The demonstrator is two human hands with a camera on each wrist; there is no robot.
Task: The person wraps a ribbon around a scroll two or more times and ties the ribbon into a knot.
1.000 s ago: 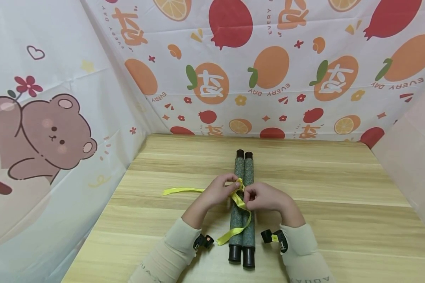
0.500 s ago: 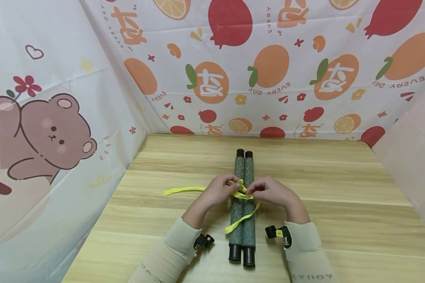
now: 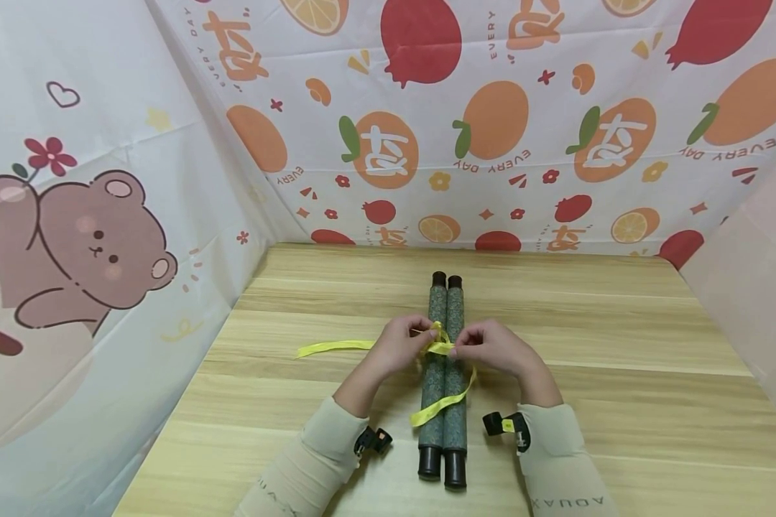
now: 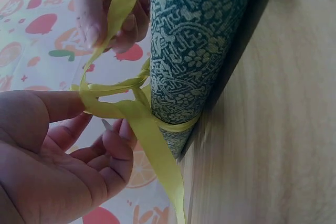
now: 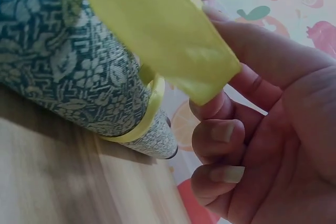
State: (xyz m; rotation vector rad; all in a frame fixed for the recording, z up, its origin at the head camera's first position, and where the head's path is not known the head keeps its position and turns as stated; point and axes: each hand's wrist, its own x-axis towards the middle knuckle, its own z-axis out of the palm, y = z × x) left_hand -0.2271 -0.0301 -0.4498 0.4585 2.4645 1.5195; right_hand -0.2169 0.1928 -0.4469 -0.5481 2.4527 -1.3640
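Two rolled scrolls [image 3: 454, 409] in patterned green fabric with dark end knobs lie side by side on the wooden table. Yellow ribbon [image 4: 152, 145] goes round them and crosses on top near the middle. My left hand [image 3: 397, 347] pinches a loop of the ribbon above the scrolls; in the left wrist view the loop passes over its index finger. From the other side, my right hand [image 3: 494, 347] pinches the ribbon's other part between thumb and fingers, its remaining fingers curled in the right wrist view. The exact crossing is partly hidden by the fingers.
One ribbon tail [image 3: 336, 347] stretches left over the table [image 3: 621, 402]. Another tail [image 3: 436, 411] hangs in a curve across the nearer half of the scrolls. Printed cloth [image 3: 491, 187] stands behind the table's back edge.
My right hand has turned and lifted slightly, drawing its ribbon part across the scrolls. The near ribbon tail has shifted right and away from me. My left hand stays nearly in place.
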